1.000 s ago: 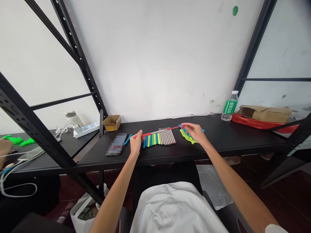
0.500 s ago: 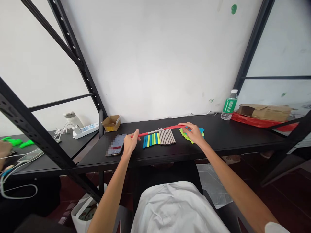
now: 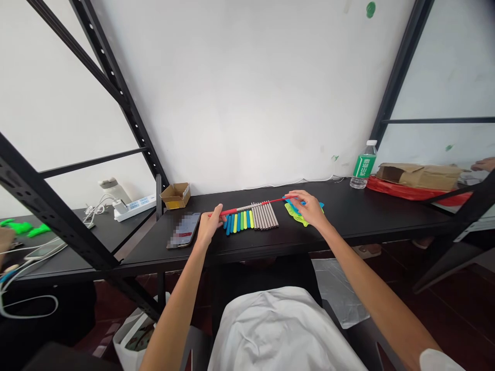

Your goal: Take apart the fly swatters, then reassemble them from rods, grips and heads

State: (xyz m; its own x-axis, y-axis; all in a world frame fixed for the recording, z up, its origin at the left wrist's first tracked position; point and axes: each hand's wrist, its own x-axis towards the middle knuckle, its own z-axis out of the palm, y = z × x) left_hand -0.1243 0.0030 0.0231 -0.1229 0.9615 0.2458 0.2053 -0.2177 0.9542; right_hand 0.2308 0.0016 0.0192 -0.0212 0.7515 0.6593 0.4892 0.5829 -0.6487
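A red fly swatter [image 3: 244,208] with a silver rod is stretched level between my hands. My left hand [image 3: 211,225] is closed around its red grip. At the other end, my right hand [image 3: 307,208] pinches the tip of the thin red part, which looks edge-on. Below the rod lies a row of blue, green and yellow grips [image 3: 238,222]. Beside them, several grey metal tubes [image 3: 265,216] lie parallel. Blue and yellow-green perforated swatter heads [image 3: 297,214] are stacked under my right hand, which partly hides them.
A phone [image 3: 184,230] lies left of my left hand, with a small cardboard box [image 3: 175,196] behind it. A water bottle [image 3: 364,166] and a brown carton [image 3: 421,176] stand at the right. Black shelf posts [image 3: 145,139] frame the desk; a power strip [image 3: 135,207] is farther left.
The red right-hand part of the swatter has turned from a wider face to a thin edge. Both hands keep their hold, and the view has shifted slightly.
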